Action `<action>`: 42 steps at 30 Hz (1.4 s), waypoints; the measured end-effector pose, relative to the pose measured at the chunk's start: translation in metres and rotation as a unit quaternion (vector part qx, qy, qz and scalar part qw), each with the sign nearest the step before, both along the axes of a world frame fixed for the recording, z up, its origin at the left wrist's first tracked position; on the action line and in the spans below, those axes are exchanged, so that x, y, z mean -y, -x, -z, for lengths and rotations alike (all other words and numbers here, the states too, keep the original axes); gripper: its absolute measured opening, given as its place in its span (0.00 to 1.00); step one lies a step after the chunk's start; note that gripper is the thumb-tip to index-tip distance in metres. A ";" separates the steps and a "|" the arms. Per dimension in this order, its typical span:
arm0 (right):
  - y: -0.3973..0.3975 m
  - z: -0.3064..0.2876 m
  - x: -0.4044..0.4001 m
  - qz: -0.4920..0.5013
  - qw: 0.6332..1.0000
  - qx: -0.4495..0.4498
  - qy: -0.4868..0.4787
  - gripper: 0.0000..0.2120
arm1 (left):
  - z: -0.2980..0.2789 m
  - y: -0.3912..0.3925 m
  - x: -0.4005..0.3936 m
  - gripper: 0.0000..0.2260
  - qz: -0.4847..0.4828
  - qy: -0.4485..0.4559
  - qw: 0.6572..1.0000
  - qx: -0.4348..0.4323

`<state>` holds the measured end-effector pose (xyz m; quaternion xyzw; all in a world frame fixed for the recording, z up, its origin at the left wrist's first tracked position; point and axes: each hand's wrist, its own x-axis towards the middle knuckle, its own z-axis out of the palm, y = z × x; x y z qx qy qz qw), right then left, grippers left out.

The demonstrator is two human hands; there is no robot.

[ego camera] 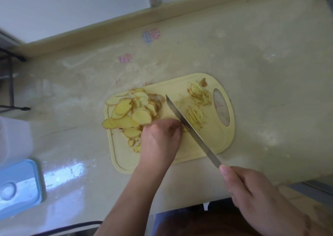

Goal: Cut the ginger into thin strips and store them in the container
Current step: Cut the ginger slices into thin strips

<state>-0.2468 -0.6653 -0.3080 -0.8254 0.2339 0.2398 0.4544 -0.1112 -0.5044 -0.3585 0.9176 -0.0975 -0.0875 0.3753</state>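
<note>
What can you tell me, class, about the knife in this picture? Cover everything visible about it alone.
The knife has a long, narrow, silvery metal blade ending in a point. It lies diagonally across the pale yellow cutting board, tip toward the far left, its edge down among the ginger. The right hand grips the handle, which is hidden, with one finger laid along the blade's base. The left hand presses a bit of ginger against the blade's left side. Cut ginger strips lie just right of it.

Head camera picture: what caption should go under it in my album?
Right hand slices ginger with a knife while left hand steadies it.
</note>
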 end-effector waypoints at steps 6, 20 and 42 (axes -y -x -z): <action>0.001 -0.003 0.000 -0.008 1.000 -0.025 0.004 0.47 | 0.002 -0.001 0.000 0.06 0.002 -0.010 1.000 0.010; -0.012 0.009 -0.007 0.026 1.000 0.000 -0.016 0.40 | 0.003 -0.001 0.001 0.04 -0.016 -0.001 1.000 -0.026; -0.002 -0.001 -0.006 -0.002 1.000 -0.013 -0.010 0.36 | -0.001 -0.001 0.003 0.06 -0.029 -0.001 0.999 -0.039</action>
